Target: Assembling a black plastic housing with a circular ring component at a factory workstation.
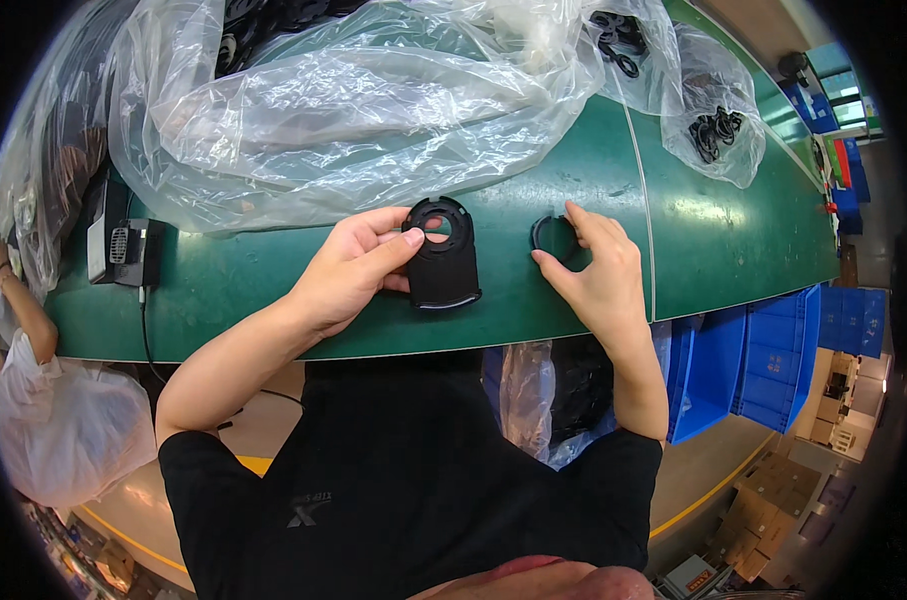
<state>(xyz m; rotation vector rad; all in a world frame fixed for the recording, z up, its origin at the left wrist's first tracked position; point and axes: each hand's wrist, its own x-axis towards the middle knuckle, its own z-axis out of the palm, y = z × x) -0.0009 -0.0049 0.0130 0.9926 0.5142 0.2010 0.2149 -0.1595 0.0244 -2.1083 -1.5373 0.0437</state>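
Observation:
My left hand grips a flat black plastic housing by its left side, thumb on the front face. The housing has a round opening at its upper end and a squarer lower end. To the right of it, my right hand pinches a thin black ring between thumb and fingers. The ring and the housing are apart, both above the green tabletop close to its near edge.
A large clear plastic bag covers the far side. Smaller bags hold black parts at the far right. A black device with a cable stands at left. Blue bins sit right, below the table. Another person's arm shows at far left.

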